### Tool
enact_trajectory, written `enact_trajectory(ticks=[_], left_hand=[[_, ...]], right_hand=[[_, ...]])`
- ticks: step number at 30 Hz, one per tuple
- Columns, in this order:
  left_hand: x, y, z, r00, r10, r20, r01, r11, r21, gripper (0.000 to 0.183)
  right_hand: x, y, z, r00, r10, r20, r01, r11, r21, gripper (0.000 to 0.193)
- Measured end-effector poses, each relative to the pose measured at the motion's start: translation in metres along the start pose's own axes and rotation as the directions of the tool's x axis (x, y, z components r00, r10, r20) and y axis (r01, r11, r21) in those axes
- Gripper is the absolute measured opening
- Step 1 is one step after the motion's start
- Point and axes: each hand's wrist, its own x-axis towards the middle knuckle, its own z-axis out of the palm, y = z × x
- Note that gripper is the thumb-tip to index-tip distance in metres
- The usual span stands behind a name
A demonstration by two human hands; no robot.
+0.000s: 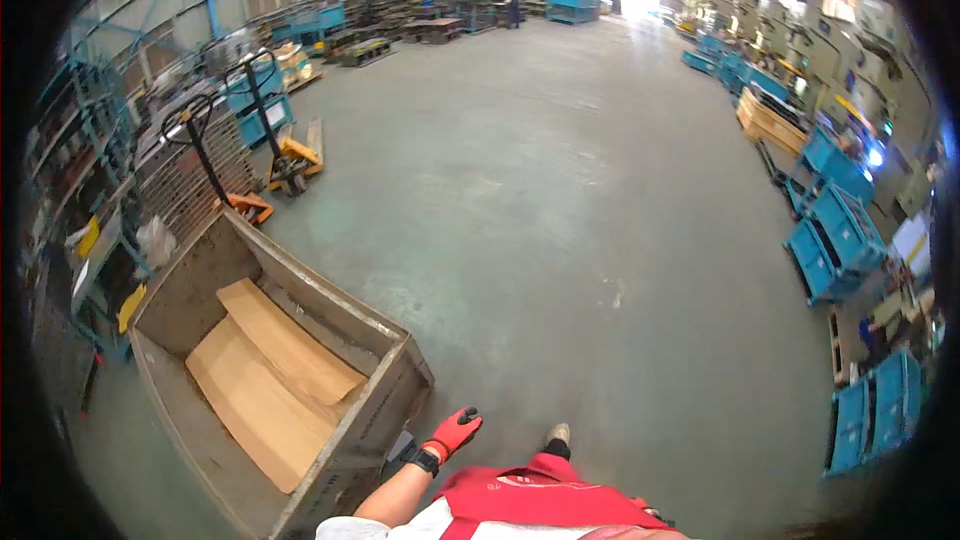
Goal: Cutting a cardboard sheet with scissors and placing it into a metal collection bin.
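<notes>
My left hand [455, 433], in a red glove with dark fingertips, hangs beside the near right corner of a large grey metal bin [400, 380]. It is loosely open, holds nothing I can see, and appears apart from the bin. A dark band circles its wrist. Inside the bin lie flat pieces of brown cardboard [255, 395], one overlapping the other. A small red and dark patch at the right edge of my red apron [520, 495] may be part of my right hand [652, 513]; its fingers are hidden.
Two pallet trucks, one orange [245, 206] and one yellow [295, 158], stand beyond the bin. Shelving [85, 140] lines the left. Blue metal crates [835, 240] and machines [840, 70] run along the right. Grey floor [520, 200] stretches between them; a person [514, 6] stands far off.
</notes>
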Motion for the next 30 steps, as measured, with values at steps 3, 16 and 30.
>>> enact_trajectory(ticks=[3,16,30], left_hand=[[0.033,0.040,0.022,0.991,0.022,-0.132,-0.011,0.996,0.083,0.047],[0.131,0.090,-0.004,0.918,-0.028,-0.397,-0.076,0.966,-0.245,0.038],[0.180,0.166,-0.115,0.484,-0.200,-0.852,-0.349,0.849,-0.398,0.044]], right_hand=[[0.067,-0.049,-0.060,0.985,0.122,0.126,-0.134,0.986,0.097,0.029],[0.354,-0.340,-0.429,0.915,-0.395,0.084,0.387,0.917,0.092,0.027],[0.646,-0.517,-0.479,0.657,-0.423,0.624,0.593,0.801,-0.080,0.024]])
